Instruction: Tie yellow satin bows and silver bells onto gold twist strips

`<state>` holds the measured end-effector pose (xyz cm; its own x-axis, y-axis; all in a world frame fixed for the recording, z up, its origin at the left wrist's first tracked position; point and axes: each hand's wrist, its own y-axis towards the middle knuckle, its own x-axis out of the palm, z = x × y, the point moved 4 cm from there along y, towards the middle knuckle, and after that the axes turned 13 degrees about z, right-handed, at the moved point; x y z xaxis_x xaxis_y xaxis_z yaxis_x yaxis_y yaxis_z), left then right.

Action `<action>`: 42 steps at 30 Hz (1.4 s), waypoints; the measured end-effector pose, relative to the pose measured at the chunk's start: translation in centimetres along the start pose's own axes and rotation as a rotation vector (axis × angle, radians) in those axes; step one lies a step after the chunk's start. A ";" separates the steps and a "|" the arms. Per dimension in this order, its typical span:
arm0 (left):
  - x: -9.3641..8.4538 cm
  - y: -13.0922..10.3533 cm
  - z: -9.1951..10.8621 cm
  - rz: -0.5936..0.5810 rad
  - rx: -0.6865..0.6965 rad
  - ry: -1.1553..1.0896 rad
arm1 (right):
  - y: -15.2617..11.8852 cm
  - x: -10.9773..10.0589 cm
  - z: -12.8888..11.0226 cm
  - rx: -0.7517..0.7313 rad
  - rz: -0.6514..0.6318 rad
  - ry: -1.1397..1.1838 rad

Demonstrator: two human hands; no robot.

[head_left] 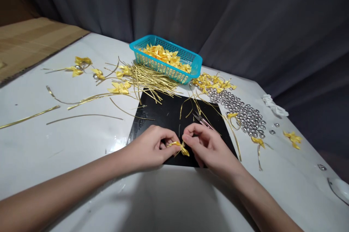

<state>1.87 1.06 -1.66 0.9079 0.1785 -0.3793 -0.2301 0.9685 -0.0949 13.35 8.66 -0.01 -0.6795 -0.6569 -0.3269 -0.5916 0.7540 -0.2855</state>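
Over the front part of a black mat [152, 115], my left hand [158, 144] pinches the left side of a small yellow ribbon bow [184, 151]. My right hand [205, 143] is closed at the bow's upper right, its thumb and index fingertips pressed together at a thin gold tie. The fingers hide part of the bow's middle. Just beyond my right hand lie small pink-handled scissors [203, 120], with loose gold ties around their blades.
A teal basket [196, 65] of yellow bows stands at the back, with a pile of gold ties [152, 79] before it. Silver rings [245, 115] spread to the right. Finished-looking bows [120, 87] and long ties lie left. White crumpled material [275, 106] sits far right.
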 end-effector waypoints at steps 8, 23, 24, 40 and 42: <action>0.1 -0.1 0.0 -0.018 -0.015 -0.053 | 0.1 0.4 0.5 0.441 -0.148 0.363; -0.6 0.4 0.0 0.079 -0.127 -0.327 | -1.5 -0.2 -2.3 -0.554 0.145 -0.377; -0.6 0.5 0.1 0.084 -0.130 -0.351 | -1.6 -0.2 -2.3 -0.606 0.150 -0.418; -0.9 0.7 -0.2 0.079 -0.156 -0.592 | -2.0 0.6 -2.1 -1.013 0.176 -0.700; -0.9 0.7 -0.2 0.079 -0.160 -0.598 | -1.9 0.7 -2.0 -1.021 0.172 -0.703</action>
<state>0.80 1.57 -1.58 0.9145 0.3595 0.1854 -0.3120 0.9187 -0.2421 13.15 6.75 2.14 -0.5886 -0.1706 -0.7902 -0.7980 0.2794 0.5340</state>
